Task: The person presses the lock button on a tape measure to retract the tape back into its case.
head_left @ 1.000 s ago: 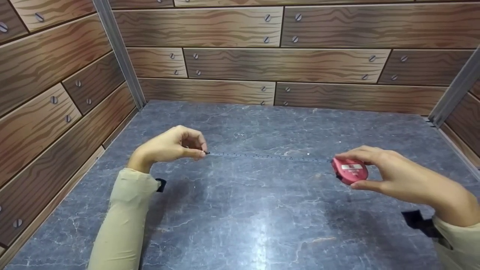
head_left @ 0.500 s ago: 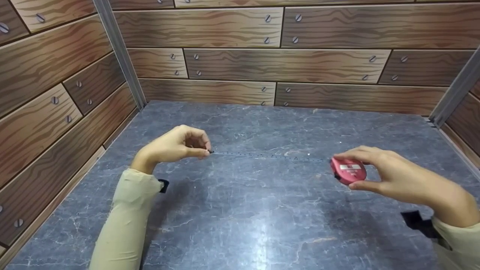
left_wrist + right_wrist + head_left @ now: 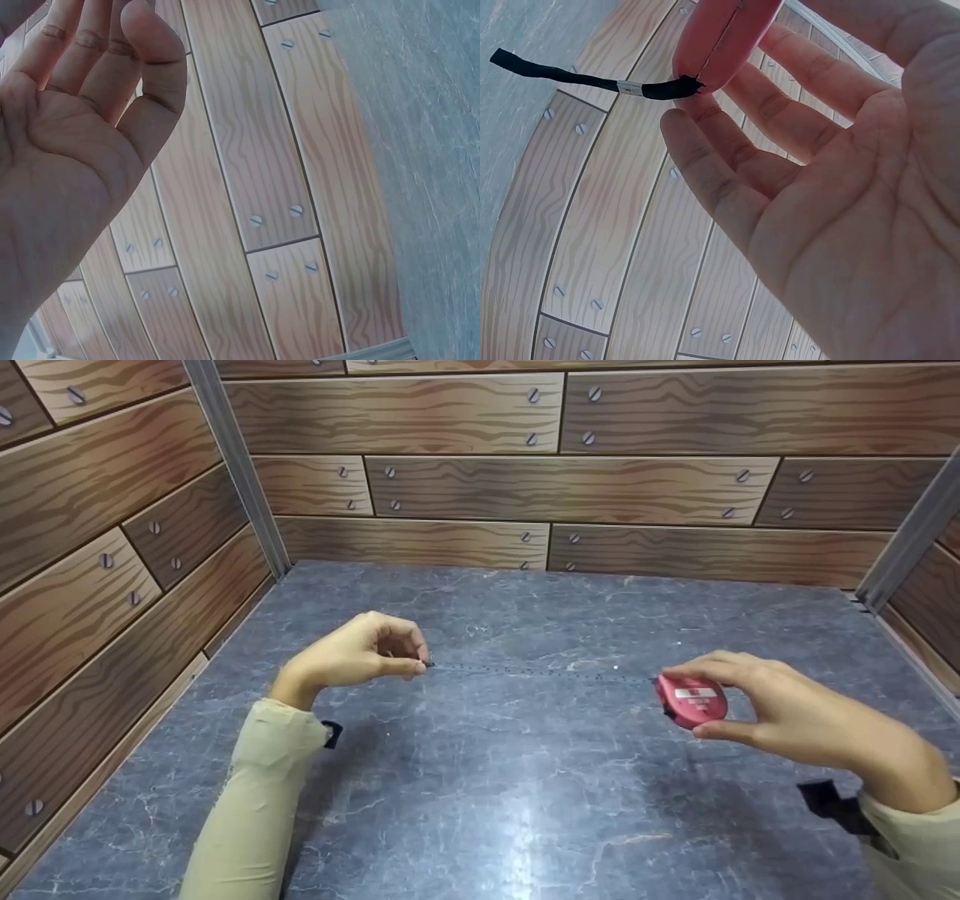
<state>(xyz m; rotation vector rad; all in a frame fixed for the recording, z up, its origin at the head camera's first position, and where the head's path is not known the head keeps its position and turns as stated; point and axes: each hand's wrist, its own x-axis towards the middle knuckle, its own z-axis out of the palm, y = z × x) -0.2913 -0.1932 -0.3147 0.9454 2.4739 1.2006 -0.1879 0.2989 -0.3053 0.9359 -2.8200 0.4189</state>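
A red tape measure (image 3: 694,703) with a white label is held by my right hand (image 3: 787,709), its thumb below and fingers above the case. A thin strip of tape (image 3: 540,670) runs from the case leftward to my left hand (image 3: 356,652). There the thumb and fingertips pinch the tape's dark end. In the right wrist view a black strap (image 3: 592,81) hangs off the red case (image 3: 724,41). The left wrist view shows the left palm (image 3: 71,165) and bent fingers, while the pinched end lies out of that picture.
Both hands are above a dark blue marbled tabletop (image 3: 480,780). Wood-patterned panels (image 3: 450,487) stand behind it and along the sides, with grey metal posts (image 3: 244,472) at the back corners.
My left hand has moved slightly right with the tape end. My right hand has shifted slightly left with the tape measure, so the stretch of tape between them is shorter.
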